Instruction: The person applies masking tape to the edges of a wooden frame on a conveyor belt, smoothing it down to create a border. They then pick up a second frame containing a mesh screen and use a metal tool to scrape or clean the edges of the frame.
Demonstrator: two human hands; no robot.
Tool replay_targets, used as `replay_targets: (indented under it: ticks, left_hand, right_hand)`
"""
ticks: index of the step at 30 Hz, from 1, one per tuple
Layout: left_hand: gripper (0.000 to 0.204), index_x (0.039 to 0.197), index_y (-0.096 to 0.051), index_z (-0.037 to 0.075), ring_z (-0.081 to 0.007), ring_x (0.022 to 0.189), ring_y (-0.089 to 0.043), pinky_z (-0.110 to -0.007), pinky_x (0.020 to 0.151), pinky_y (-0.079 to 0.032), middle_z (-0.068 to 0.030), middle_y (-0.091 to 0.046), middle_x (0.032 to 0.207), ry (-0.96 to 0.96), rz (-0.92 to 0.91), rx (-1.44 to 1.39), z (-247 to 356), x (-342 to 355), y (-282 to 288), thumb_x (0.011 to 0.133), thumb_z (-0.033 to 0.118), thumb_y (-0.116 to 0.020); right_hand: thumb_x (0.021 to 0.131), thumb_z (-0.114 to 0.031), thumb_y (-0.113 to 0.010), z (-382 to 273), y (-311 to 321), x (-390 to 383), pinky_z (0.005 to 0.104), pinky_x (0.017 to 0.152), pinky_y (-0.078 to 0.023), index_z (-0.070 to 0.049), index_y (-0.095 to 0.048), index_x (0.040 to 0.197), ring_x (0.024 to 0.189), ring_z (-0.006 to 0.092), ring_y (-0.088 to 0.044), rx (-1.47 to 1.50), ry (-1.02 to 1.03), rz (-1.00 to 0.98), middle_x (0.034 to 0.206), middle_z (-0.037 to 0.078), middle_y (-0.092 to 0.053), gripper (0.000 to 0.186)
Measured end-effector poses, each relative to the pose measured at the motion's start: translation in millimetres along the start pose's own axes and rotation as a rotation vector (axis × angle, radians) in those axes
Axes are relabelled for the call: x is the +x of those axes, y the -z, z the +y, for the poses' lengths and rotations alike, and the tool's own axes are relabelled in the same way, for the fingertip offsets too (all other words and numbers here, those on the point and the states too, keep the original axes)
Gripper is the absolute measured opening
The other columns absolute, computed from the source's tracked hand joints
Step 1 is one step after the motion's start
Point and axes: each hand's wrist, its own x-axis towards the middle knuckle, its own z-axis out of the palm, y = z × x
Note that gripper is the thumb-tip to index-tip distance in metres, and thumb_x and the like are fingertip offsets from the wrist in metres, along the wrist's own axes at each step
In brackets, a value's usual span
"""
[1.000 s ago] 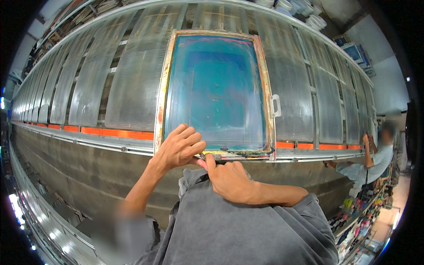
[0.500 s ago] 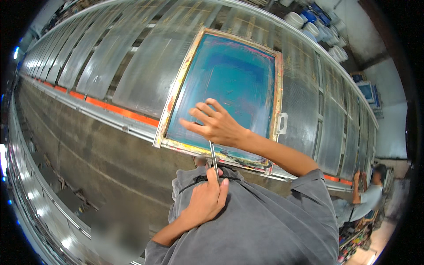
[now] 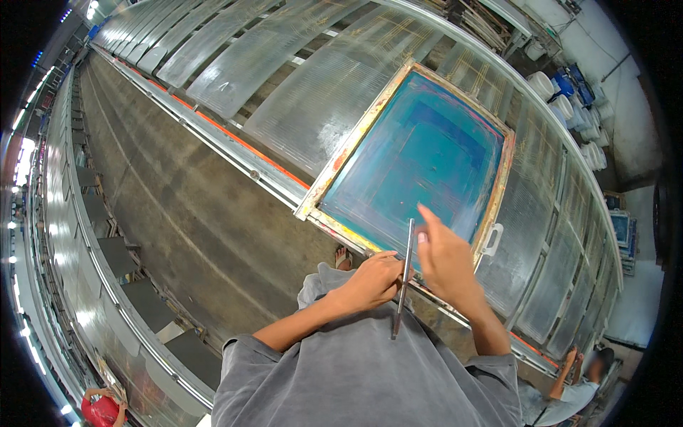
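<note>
Your slim rod [image 3: 403, 279] is showing smooth, shiny metal. You are wearing a grey shirt [image 3: 370, 366] of matt, creased cloth. Before you, the blue screen [image 3: 420, 167] is looking smooth and faintly glossy, its frame [image 3: 339, 159] is appearing rough and stained, and the ribbed panels [image 3: 302, 117] are gleaming like translucent plastic.

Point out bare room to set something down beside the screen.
Free: the grey translucent ribbed panel left of the blue rectangular screen, bordered below by a thin orange strip; also the similar panel right, past the white loop-shaped handle. Crowded: the screen's near edge, with left hand, right hand and slim silver metal rod.
</note>
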Motion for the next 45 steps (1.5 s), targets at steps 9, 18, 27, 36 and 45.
replay_targets:
  ticks: [9,18,27,36,45]
  left_hand:
    - [0.02,0.101,-0.067,0.003,-0.0374,0.098,-0.064,-0.047,0.092,-0.049,-0.0141,-0.067,0.097,0.021,0.194,-0.108,-3,-3,-15,0.084,0.014,-0.066]
    - [0.012,0.082,-0.063,-0.001,-0.0382,0.1,-0.064,-0.046,0.094,-0.047,-0.0167,-0.071,0.108,0.165,0.171,-0.145,-5,-8,-11,0.084,0.011,-0.064]
    - [0.003,0.085,-0.06,-0.002,-0.0399,0.099,-0.063,-0.048,0.094,-0.047,-0.0168,-0.07,0.102,0.118,0.191,-0.064,-11,-3,-18,0.083,0.001,-0.061]
    - [0.014,0.1,-0.061,-0.001,-0.0414,0.095,-0.062,-0.048,0.093,-0.047,-0.0179,-0.065,0.097,0.105,0.291,-0.081,-13,1,-5,0.087,0.001,-0.06]
    - [0.015,0.102,-0.062,-0.001,-0.0393,0.097,-0.061,-0.048,0.087,-0.046,-0.0179,-0.065,0.096,0.124,0.31,-0.157,-15,-8,-21,0.088,0.002,-0.06]
  right_hand:
    - [0.082,-0.015,-0.077,-34,12,-36,0.0449,0.105,-0.045,-0.005,-0.061,0.125,0.13,0.0337,-0.053,-0.113,0.255,-0.202,0.133,0.017,-0.06,0.048]
    - [0.08,-0.022,-0.078,-46,13,-43,0.0429,0.084,-0.05,-0.005,-0.067,0.109,0.102,0.0298,-0.064,-0.087,0.265,0.176,0.111,0.011,-0.067,0.035]
    - [0.09,-0.015,-0.071,-40,-5,-41,0.0355,0.075,-0.043,-0.006,-0.064,0.123,0.081,0.0246,-0.058,-0.278,0.177,-0.052,0.088,0.007,-0.061,0.035]
    - [0.092,-0.029,-0.073,-41,-6,-35,0.0441,0.096,-0.049,-0.005,-0.068,0.114,0.116,0.0333,-0.061,-0.007,0.208,-0.008,0.117,0.014,-0.067,0.033]
    - [0.09,-0.027,-0.075,-38,-2,-39,0.0466,0.106,-0.046,-0.002,-0.064,0.125,0.131,0.0361,-0.056,0.014,0.165,0.039,0.134,0.016,-0.064,0.045]
